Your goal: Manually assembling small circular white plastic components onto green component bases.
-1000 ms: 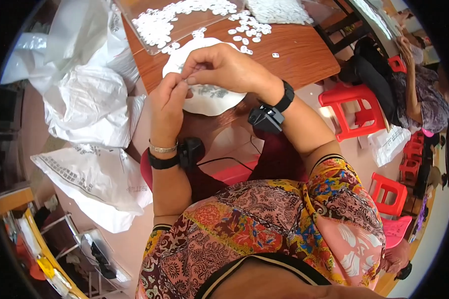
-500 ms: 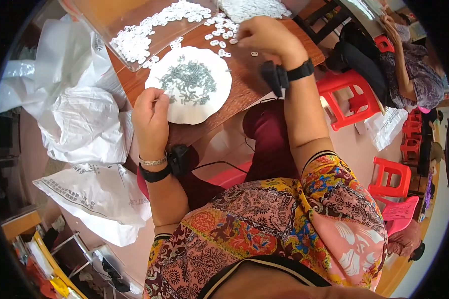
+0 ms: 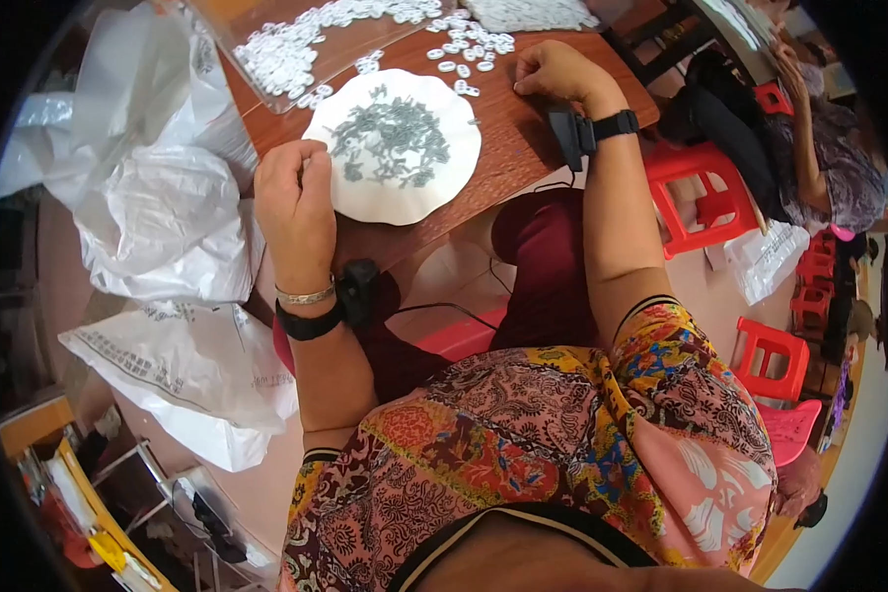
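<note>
A white scallop-edged plate (image 3: 350, 204) sits near the table's front edge, with a scattered heap of small grey-green pieces (image 3: 395, 138) on it. Beside its left rim is my left hand (image 3: 296, 202), fingers curled and thumb drawn in; what it pinches, if anything, is hidden. My right hand (image 3: 572, 79) is low over the table, right of the plate. Its fingers are bent together, and their tips hide whatever they hold. Between that hand and a clear tray (image 3: 278, 97) lie loose white oval pieces with holes (image 3: 461, 71).
More white pieces fill the tray on the wooden table (image 3: 508, 138). A clear bag of white pieces (image 3: 533, 12) lies at the far edge. White sacks (image 3: 173, 222) crowd the left side. Red stools (image 3: 701, 202) stand at the right, near another seated person (image 3: 839, 158).
My left hand has moved off the plate's rim, slightly left. My right hand has come down where a single white piece lay, and that piece no longer shows. The whole view has shifted a little.
</note>
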A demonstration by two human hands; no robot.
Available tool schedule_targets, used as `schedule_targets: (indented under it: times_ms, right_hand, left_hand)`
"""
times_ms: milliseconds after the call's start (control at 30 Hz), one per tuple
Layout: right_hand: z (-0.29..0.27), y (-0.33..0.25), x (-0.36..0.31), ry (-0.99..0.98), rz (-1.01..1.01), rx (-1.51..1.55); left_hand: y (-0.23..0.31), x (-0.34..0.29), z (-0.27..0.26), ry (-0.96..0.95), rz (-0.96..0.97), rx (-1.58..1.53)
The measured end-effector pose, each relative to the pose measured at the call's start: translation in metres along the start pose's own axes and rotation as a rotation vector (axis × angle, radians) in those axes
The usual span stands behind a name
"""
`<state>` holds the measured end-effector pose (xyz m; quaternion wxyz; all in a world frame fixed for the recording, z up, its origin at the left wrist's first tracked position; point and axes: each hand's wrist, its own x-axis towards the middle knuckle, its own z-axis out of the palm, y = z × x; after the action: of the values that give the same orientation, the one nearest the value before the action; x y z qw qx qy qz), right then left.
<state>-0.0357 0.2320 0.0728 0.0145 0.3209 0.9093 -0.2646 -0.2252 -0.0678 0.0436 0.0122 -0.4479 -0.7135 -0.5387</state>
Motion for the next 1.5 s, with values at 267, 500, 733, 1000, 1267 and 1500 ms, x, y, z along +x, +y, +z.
schedule_targets:
  times_ms: [267, 500, 733, 1000, 1267, 1500]
  right_hand:
    - [0.039, -0.127, -0.03, -0.051, -0.575, 0.587]
    - [0.076, -0.161, -0.044, 0.295, -0.855, 0.444]
    - [0.09, -0.173, -0.049, 0.62, -1.069, 0.209]
    - [0.092, -0.171, -0.056, 0.602, -0.919, 0.467]
    - [0.052, -0.139, -0.046, 0.466, -0.762, 0.065]
    - [0.011, -0.06, -0.023, 0.141, -0.256, -0.232]
  left_hand:
    - [0.037, -0.012, 0.001, -0.136, -0.209, -0.382]
    - [0.03, -0.014, -0.008, -0.283, -0.318, -0.481]
    - [0.025, -0.015, -0.019, -0.335, -0.394, -1.143]
    - [0.021, -0.012, -0.013, -0.282, -0.427, -1.086]
    - [0.017, -0.014, -0.01, -0.331, -0.339, -1.113]
    - [0.015, -0.01, -0.011, -0.172, -0.336, -1.084]
